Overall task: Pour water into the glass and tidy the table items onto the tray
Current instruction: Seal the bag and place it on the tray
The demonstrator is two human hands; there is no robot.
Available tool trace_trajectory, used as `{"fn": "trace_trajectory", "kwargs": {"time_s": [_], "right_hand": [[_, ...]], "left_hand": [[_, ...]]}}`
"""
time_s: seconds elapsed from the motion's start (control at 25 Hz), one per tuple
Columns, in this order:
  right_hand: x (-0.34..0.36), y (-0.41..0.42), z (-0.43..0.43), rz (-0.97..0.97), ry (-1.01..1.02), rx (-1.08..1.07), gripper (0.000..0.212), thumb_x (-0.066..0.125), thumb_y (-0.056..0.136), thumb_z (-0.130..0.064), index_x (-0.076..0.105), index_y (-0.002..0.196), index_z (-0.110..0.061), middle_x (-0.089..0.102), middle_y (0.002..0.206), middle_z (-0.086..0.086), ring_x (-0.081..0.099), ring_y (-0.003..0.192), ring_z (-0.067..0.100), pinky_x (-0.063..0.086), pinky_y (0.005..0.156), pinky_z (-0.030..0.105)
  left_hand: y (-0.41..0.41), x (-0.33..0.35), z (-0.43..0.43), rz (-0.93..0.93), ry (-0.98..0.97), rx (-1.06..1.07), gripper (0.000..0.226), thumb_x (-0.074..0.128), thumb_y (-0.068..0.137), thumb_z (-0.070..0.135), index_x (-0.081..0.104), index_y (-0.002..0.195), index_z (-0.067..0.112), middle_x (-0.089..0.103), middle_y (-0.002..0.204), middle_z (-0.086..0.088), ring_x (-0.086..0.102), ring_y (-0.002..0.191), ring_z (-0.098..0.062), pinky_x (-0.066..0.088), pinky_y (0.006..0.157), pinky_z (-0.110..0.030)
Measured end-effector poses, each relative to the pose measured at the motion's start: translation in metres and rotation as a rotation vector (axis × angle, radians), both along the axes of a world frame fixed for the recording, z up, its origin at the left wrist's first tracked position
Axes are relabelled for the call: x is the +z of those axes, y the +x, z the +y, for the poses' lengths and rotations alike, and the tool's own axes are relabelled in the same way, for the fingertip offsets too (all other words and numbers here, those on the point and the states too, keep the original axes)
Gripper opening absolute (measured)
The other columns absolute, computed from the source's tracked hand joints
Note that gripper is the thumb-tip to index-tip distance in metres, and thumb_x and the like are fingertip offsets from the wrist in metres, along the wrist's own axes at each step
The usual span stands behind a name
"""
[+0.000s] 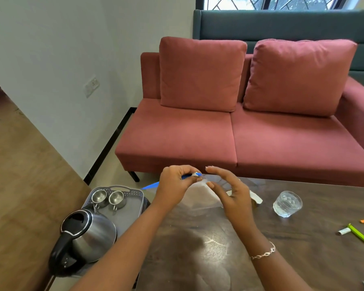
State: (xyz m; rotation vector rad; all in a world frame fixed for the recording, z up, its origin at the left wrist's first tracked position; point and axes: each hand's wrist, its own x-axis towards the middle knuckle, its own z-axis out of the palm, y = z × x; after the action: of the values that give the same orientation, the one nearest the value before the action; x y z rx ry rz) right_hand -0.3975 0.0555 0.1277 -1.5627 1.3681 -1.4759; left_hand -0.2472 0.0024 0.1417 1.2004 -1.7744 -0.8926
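The grey tray (122, 187), left of the worktop (198, 259), holds two empty steel cups (99, 196) and a kettle (86, 236). The glass (287, 203) stands on the worktop to the right; its water level is unclear. The left hand (174, 183) pinches a blue clip (188, 176). The right hand (229, 190) is loosely spread and grips nothing.

Bright window daylight, glare on the table (214, 244), wide-angle bending at edges.
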Motion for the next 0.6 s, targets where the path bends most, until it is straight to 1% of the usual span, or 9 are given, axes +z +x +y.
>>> {"fn": "trace_trajectory", "kwargs": {"time_s": [0.08,0.12,0.16,0.24,0.32,0.4,0.48,0.56,0.6], "right_hand": [[0.009,0.010,-0.008,-0.054,-0.038,0.017,0.023,0.066,0.078,-0.019,0.067,0.101,-0.017,0.069,0.101,-0.006,0.062,0.098,0.004,0.047,0.087,0.016],[0.010,0.014,-0.011,-0.077,-0.052,0.018,0.020,0.067,0.078,-0.012,0.067,0.097,-0.017,0.069,0.098,-0.004,0.064,0.095,0.005,0.049,0.084,0.017],[0.009,0.017,-0.013,-0.095,-0.063,0.011,0.019,0.067,0.077,-0.006,0.068,0.093,-0.017,0.069,0.095,-0.003,0.064,0.092,0.007,0.050,0.083,0.018],[0.005,0.020,-0.015,-0.138,-0.074,-0.015,0.022,0.066,0.077,0.001,0.067,0.086,-0.018,0.069,0.093,-0.002,0.065,0.090,0.010,0.051,0.080,0.021],[0.003,0.021,-0.016,-0.215,-0.062,-0.018,0.021,0.066,0.077,0.002,0.067,0.082,-0.018,0.070,0.090,0.001,0.066,0.088,0.015,0.052,0.079,0.025],[0.002,0.022,-0.016,-0.280,-0.043,-0.010,0.017,0.066,0.077,0.001,0.067,0.078,-0.016,0.070,0.087,0.004,0.066,0.086,0.021,0.054,0.078,0.033],[0.002,0.022,-0.016,-0.300,-0.030,0.006,0.011,0.065,0.077,-0.004,0.066,0.076,-0.015,0.069,0.085,0.005,0.065,0.084,0.024,0.055,0.076,0.038],[0.003,0.022,-0.014,-0.327,-0.010,0.018,0.006,0.064,0.076,-0.009,0.065,0.074,-0.014,0.069,0.083,0.001,0.065,0.082,0.023,0.055,0.075,0.038],[0.004,0.022,-0.014,-0.342,0.005,0.015,0.007,0.064,0.077,-0.009,0.064,0.073,-0.015,0.069,0.082,-0.001,0.065,0.081,0.021,0.055,0.074,0.035]], "left_hand": [[-0.003,0.001,0.002,-0.018,-0.015,-0.007,0.010,0.070,0.079,0.013,0.075,0.086,0.007,0.072,0.073,-0.004,0.066,0.068,-0.018,0.051,0.066,-0.032],[-0.004,0.002,0.003,-0.025,-0.034,-0.008,0.014,0.070,0.078,0.019,0.075,0.087,0.008,0.071,0.071,-0.003,0.064,0.064,-0.018,0.050,0.063,-0.032],[-0.004,0.003,0.003,-0.032,-0.055,-0.012,0.020,0.068,0.077,0.026,0.075,0.087,0.010,0.071,0.070,-0.003,0.063,0.063,-0.018,0.050,0.062,-0.034],[-0.004,0.004,0.005,-0.039,-0.075,-0.026,0.029,0.063,0.076,0.037,0.075,0.088,0.013,0.072,0.072,-0.001,0.066,0.066,-0.018,0.053,0.064,-0.038],[-0.003,0.006,0.007,-0.032,-0.073,-0.035,0.030,0.062,0.076,0.037,0.075,0.090,0.013,0.073,0.075,0.000,0.067,0.070,-0.016,0.055,0.067,-0.039],[-0.002,0.007,0.009,-0.029,-0.069,-0.043,0.029,0.062,0.077,0.037,0.074,0.089,0.014,0.073,0.076,0.001,0.067,0.071,-0.015,0.055,0.068,-0.039],[-0.001,0.007,0.011,-0.031,-0.073,-0.071,0.031,0.062,0.077,0.039,0.074,0.090,0.014,0.073,0.076,0.001,0.068,0.071,-0.015,0.055,0.069,-0.040],[0.000,0.007,0.011,-0.040,-0.099,-0.094,0.036,0.060,0.078,0.045,0.074,0.092,0.015,0.073,0.076,0.000,0.068,0.070,-0.016,0.055,0.067,-0.042],[0.000,0.006,0.010,-0.048,-0.114,-0.097,0.039,0.058,0.078,0.047,0.074,0.093,0.015,0.074,0.076,0.000,0.068,0.069,-0.016,0.055,0.067,-0.043]]}}
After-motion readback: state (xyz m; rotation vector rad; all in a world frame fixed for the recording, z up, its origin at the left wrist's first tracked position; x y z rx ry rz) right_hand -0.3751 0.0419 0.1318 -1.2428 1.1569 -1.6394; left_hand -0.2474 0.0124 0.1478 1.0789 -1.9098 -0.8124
